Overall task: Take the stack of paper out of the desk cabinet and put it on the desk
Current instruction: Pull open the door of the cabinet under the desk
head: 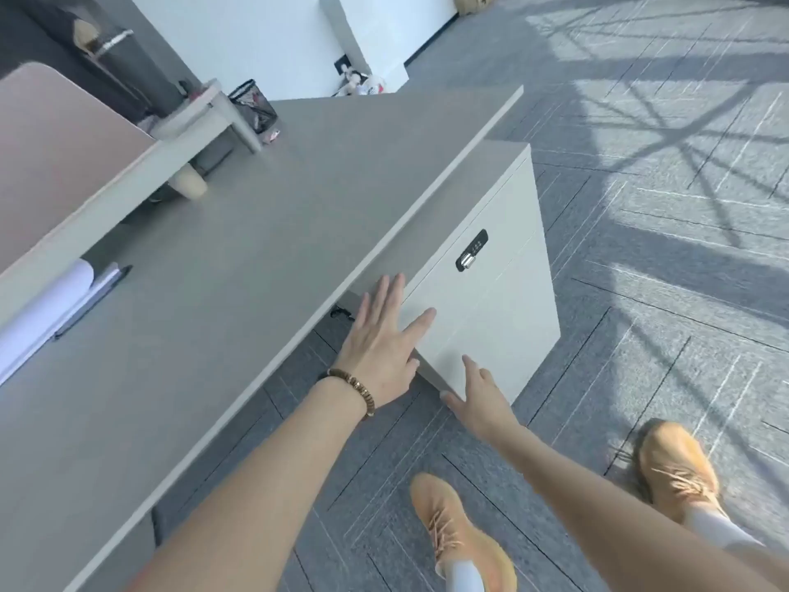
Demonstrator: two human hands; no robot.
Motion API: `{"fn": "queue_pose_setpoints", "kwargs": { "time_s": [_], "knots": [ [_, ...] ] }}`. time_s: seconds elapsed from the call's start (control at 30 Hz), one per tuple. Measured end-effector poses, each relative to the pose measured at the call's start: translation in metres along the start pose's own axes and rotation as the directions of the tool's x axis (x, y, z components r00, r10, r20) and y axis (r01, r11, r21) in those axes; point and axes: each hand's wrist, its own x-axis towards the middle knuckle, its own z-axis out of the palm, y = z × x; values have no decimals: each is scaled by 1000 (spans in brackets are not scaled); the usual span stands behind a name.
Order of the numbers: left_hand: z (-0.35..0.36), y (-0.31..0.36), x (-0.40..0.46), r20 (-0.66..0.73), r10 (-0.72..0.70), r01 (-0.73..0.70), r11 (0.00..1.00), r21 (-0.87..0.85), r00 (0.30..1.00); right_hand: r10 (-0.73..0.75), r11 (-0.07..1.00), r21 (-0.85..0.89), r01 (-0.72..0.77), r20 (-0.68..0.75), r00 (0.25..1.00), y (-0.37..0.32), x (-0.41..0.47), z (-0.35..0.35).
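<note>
A white desk cabinet [491,301] stands under the right end of the grey desk [239,258], its door shut, with a black combination lock [471,249] near the top. My left hand [380,343], fingers spread, lies flat against the door's near edge just below the desk edge. My right hand [478,395] is open too, fingers touching the cabinet's lower near corner. No paper stack from inside the cabinet is visible. White sheets [38,318] with a dark pen [92,301] lie at the desk's left under a shelf.
A raised shelf [128,164] and pink partition [51,143] run along the desk's far left. A black mesh holder [254,106] stands at the back. Grey carpet tiles [640,207] spread to the right. My orange shoes [457,531] stand near the cabinet.
</note>
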Motion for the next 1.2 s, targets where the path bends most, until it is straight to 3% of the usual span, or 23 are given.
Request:
{"fn": "queue_pose_setpoints", "kwargs": {
  "time_s": [0.17, 0.33, 0.47, 0.7, 1.03, 1.2],
  "knots": [
    [6, -8, 26, 25, 14, -15, 999, 40, 1000, 10, 990, 140, 1, -73, 997, 7, 10, 31],
    [8, -27, 41, 54, 17, -23, 993, 114, 998, 2, 981, 186, 52, -278, 961, 11, 24, 47],
    [10, -37, 49, 86, 39, -41, 999, 16, 995, -8, 976, 202, 81, -341, 940, 8, 36, 55],
    [17, -36, 49, -10, 8, -9, 998, -64, 1000, 30, 962, 261, 84, -406, 914, -1, 57, 62],
    [17, -34, 49, -15, 2, -4, 995, -100, 1000, -16, 997, 67, 44, -372, 928, 18, 62, 26],
    [11, -29, 50, 43, -35, 38, 996, -76, 998, -105, 994, -18, 105, -351, 931, 38, 34, 3]
  ]
}}
